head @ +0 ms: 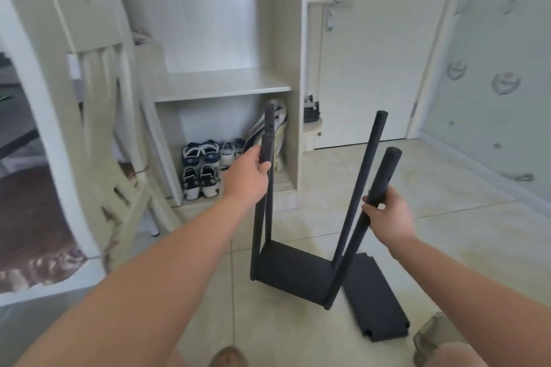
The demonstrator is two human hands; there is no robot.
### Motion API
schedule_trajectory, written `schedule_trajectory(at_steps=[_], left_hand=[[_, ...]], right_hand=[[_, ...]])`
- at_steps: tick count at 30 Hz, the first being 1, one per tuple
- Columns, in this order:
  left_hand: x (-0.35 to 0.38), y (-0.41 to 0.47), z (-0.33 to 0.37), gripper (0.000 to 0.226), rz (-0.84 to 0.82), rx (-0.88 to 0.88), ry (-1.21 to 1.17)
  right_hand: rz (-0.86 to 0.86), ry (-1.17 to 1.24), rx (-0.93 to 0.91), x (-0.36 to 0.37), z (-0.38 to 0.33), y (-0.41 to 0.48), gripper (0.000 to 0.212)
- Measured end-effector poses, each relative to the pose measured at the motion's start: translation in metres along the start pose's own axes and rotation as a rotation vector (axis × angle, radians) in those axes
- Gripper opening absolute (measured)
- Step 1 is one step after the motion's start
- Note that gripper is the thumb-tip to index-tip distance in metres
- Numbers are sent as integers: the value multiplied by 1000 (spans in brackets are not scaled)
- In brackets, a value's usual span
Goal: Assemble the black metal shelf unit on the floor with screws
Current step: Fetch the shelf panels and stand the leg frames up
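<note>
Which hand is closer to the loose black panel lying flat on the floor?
Right. The right hand grips the near right pole above the loose panel; the left hand grips a left pole, farther off to its left.

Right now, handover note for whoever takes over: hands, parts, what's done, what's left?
Left hand: grips a left pole near its top.
Right hand: grips the near right pole.
Parts: shelf panel on the tile floor, four poles rising from its corners, splayed outward. Spare panel lies flat to its right.
Done: poles stand in the bottom panel.
Left: fit the spare panel onto the poles. No screws or tool in view, so joint tightness is unknown.
</note>
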State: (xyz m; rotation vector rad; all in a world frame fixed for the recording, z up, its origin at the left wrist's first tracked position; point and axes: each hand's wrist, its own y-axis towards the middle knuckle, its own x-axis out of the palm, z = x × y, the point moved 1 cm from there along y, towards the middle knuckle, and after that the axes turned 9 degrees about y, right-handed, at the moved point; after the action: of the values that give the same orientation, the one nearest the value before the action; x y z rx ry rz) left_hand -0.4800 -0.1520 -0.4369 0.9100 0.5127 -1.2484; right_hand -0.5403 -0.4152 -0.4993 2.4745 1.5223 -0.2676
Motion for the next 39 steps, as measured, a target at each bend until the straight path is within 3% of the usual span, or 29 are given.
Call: schedule_trajectory(at_steps=[14,19,27,34,37,39], left_hand=[[29,-41,-95,23,134,-166,151],[38,-41,-107,36,152,-181,-59],[51,-39,-128,41,-48,-331,-141],[56,-39,-131,38,-56,-369,-178],[62,-48,-135,56,-170,-491,-156],[69,-56,-139,74,-357,-656,-91]], right_hand=[[-91,19,-14,106,43,1,25],[-80,37,3,111,53,13,26],[-113,55,4,104,61,23,27],[-158,41,35,98,68,23,26],[-230,4,65,87,70,22,35],[-281,-45,98,74,73,21,43]])
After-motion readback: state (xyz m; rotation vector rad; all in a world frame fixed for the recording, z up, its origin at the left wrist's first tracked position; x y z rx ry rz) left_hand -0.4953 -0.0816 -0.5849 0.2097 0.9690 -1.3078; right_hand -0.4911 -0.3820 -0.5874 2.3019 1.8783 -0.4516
